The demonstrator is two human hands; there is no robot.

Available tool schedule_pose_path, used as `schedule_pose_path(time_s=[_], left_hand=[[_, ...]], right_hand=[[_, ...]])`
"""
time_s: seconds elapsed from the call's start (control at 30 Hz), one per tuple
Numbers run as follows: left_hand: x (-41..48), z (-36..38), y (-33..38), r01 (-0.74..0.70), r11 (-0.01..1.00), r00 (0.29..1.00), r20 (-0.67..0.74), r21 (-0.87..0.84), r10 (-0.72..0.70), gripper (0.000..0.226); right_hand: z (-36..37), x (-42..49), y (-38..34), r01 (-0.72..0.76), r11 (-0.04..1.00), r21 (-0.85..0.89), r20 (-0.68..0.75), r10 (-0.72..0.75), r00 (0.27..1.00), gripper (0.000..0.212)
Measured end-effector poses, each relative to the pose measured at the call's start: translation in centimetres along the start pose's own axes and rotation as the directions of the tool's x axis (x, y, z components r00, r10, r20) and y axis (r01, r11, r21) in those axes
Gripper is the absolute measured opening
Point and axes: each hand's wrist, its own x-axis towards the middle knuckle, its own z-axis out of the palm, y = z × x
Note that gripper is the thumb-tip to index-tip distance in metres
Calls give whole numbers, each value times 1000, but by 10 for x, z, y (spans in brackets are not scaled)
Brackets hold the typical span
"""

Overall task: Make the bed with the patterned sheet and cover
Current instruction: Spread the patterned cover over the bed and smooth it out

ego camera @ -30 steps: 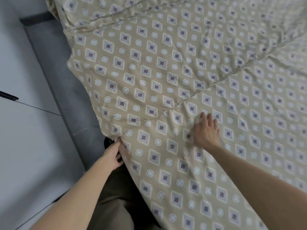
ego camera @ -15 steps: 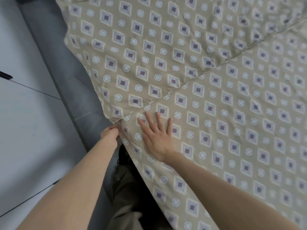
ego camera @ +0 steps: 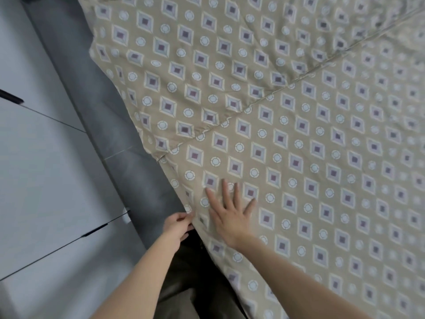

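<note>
We see the beige patterned sheet (ego camera: 322,203), printed with purple-centred diamonds and pale rings, lying flat across the bed and filling the lower right of the view. Over its upper part lies the matching beige patterned cover (ego camera: 207,65), its puckered hem running on a slant from the bed's left side up towards the top right. Our right hand (ego camera: 230,215) rests palm down on the sheet near the bed's side, fingers straight and spread, clutching nothing. Just beside it, our left hand (ego camera: 178,226) is at the sheet's hanging edge with fingers curled in; it appears to pinch that edge between thumb and fingertips, though the fold hides the contact itself. Along the bed runs a dark grey strip (ego camera: 115,134), and past it stand pale grey cabinet doors (ego camera: 34,157) with a slim black handle (ego camera: 11,97). Below the hands we make out dark olive trousers (ego camera: 184,284).
</note>
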Motion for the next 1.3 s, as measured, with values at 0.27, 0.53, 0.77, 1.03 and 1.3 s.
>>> schedule_pose_path(time_s=[0.27,0.53,0.77,1.03,1.3], left_hand=[[-8,12,-4,-82,996,993,-77,26,84,33],[-37,50,-75,90,994,992,94,-55,-85,46],[-34,79,-143,76,966,994,89,-247,-56,38],[-11,89,-161,-169,966,954,-280,-194,110,7],[-18,106,-167,-280,954,903,-368,-110,223,5]], right_hand=[[-19,-45,45,-162,928,336,-366,287,885,50],[-4,-74,112,-391,882,262,-236,452,860,52],[31,-110,162,-303,936,177,-186,335,924,55],[71,-143,186,-126,992,-7,-218,122,968,55],[114,-184,195,-65,997,-36,-254,54,966,53]])
